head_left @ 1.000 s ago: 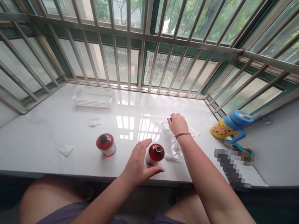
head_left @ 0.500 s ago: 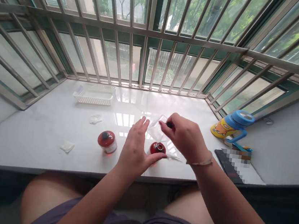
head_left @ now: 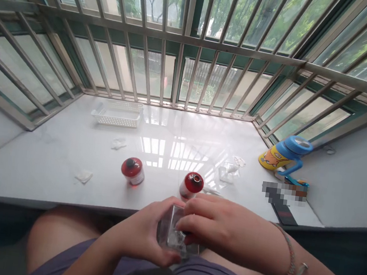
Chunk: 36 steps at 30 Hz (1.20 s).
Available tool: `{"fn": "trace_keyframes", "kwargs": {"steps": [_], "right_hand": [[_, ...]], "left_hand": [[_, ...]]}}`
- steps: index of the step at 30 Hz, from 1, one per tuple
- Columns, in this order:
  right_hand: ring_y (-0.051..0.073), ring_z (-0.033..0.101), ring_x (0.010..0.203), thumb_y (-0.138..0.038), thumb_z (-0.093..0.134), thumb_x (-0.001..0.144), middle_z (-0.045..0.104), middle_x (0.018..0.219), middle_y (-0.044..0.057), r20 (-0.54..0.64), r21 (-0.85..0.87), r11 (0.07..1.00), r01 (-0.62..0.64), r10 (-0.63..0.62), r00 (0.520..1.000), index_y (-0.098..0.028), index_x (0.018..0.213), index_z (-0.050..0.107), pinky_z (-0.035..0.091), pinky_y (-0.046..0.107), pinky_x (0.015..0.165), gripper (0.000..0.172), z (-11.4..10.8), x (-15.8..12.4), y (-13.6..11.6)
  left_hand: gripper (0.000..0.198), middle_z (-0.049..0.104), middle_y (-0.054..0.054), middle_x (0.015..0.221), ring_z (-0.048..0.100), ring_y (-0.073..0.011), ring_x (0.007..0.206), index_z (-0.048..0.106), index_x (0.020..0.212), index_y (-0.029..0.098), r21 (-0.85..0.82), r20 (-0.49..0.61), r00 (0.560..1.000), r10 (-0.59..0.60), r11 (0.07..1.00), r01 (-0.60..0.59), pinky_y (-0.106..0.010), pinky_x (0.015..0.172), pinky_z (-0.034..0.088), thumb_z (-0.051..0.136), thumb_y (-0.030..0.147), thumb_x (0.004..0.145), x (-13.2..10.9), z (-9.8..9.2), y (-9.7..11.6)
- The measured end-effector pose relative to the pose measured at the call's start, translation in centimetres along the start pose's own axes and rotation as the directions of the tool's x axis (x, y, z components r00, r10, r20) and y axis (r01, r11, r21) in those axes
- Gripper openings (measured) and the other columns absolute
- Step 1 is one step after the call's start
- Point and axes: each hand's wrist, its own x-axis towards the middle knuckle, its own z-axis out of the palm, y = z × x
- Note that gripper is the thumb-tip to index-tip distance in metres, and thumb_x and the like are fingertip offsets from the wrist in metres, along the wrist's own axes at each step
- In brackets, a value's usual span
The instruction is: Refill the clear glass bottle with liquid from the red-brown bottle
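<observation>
My left hand is wrapped around a clear square plastic box, held over my lap at the table's front edge. My right hand is closed, its fingers at the mouth of the box. Between those fingers a small part of a black cap shows; the rest is hidden. Just beyond my hands stands an uncapped bottle of red liquid, its round opening facing up. To the left is a second red bottle with its black cap on.
A white perforated basket sits at the back left. Crumpled tissues lie on the white tabletop. At the right are another clear container, a blue-and-yellow flask and a dark flat object.
Both hands have come back from above the uncapped bottle to the table's front edge. A clear box is now in my left hand, which was open. The right hand moved with the cap.
</observation>
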Motion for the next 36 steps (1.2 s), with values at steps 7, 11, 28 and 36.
{"fn": "trace_keyframes", "kwargs": {"steps": [7,11,28,36], "right_hand": [[0.015,0.067,0.104,-0.019,0.053,0.112,0.075,0.126,0.003,0.094,0.035,0.992,0.118,-0.121,0.988,-0.023,0.131,0.069,0.051,0.025,0.093,0.025,1.3,-0.9,-2.4],[0.026,0.073,0.114,-0.047,0.077,0.099,0.072,0.134,0.015,0.103,0.007,0.978,-0.208,0.206,0.973,-0.016,0.156,0.050,0.058,0.035,0.095,0.070,2.3,-1.0,-3.0],[0.023,0.074,0.080,-0.018,0.077,0.097,0.077,0.098,0.007,0.218,-0.139,0.883,-0.448,0.468,0.856,-0.017,0.122,0.071,0.052,0.031,0.068,0.027,3.5,-1.6,-1.9],[0.017,0.073,0.112,-0.009,0.057,0.105,0.076,0.131,0.001,0.209,0.202,0.946,-0.253,0.210,0.955,-0.032,0.126,0.077,0.056,0.027,0.097,0.037,1.3,-2.0,-1.1]], "left_hand": [[0.088,0.077,-0.002,0.107,0.073,-0.0255,0.093,0.069,0.115,0.022,-0.171,0.376,0.924,0.065,0.985,0.000,-0.032,0.080,0.062,0.107,0.047,0.040,1.0,-0.5,-5.0],[0.075,0.076,-0.005,0.119,0.072,-0.0317,0.111,0.070,0.118,0.022,-0.080,0.312,0.948,0.064,0.996,-0.041,-0.041,0.101,0.059,0.102,0.038,0.053,1.8,0.0,-4.0],[0.065,0.071,0.002,0.105,0.064,-0.0184,0.089,0.062,0.124,0.024,0.004,0.045,0.999,-0.012,1.000,0.012,-0.028,0.077,0.051,0.089,0.025,0.064,2.1,2.7,-4.5],[0.082,0.072,-0.002,0.107,0.067,-0.0232,0.094,0.065,0.117,0.022,-0.184,0.257,0.966,0.031,0.983,0.017,-0.032,0.081,0.057,0.104,0.048,0.050,2.2,1.3,-7.1]]}}
